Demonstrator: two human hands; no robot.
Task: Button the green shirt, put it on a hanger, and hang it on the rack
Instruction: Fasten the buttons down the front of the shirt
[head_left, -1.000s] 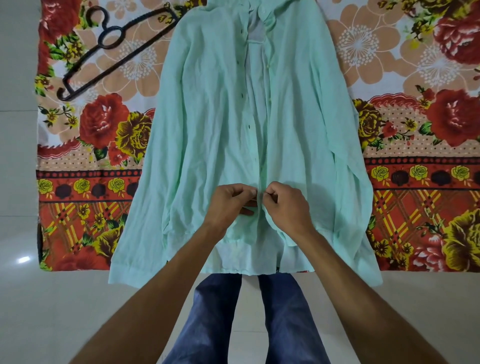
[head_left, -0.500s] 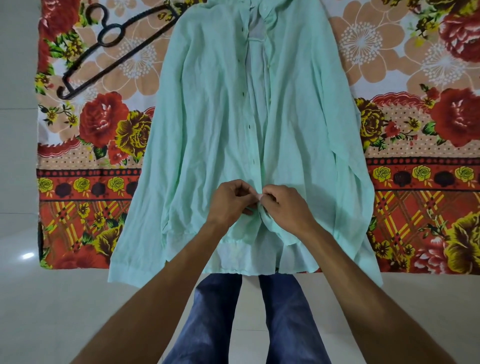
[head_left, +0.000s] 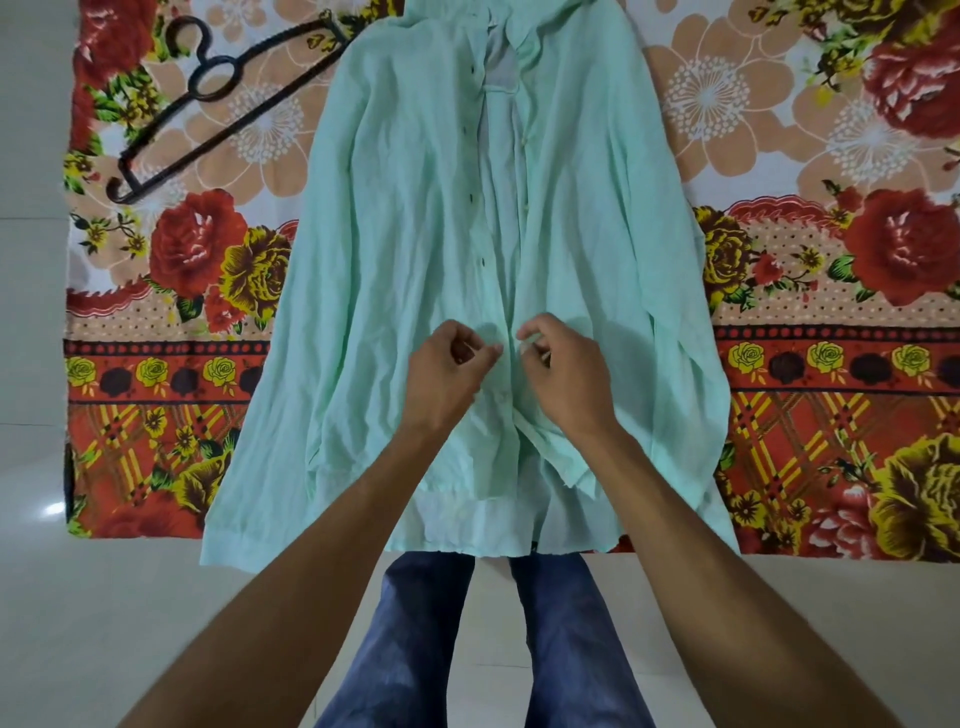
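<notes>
The light green shirt (head_left: 415, 249) lies flat, front up, on a floral sheet, with its collar at the far end. Its front is open above my hands, showing dark buttonholes along the left edge. My left hand (head_left: 447, 371) is curled over the left front edge low on the shirt, fingertips touching the cloth; a pinch is not clear. My right hand (head_left: 563, 371) pinches the right front edge between thumb and fingers. A small gap separates the two hands. A dark hanger (head_left: 208, 104) lies on the sheet at the far left, apart from the shirt. No rack is in view.
The floral sheet (head_left: 831, 312) covers the surface under the shirt and ends at a near edge, with pale tiled floor (head_left: 104, 623) below and to the left. My legs in blue jeans (head_left: 426, 649) stand just under the shirt's hem.
Both hands moved up the shirt's front and drew slightly apart; a second ago they were pressed together lower down on the front edges.
</notes>
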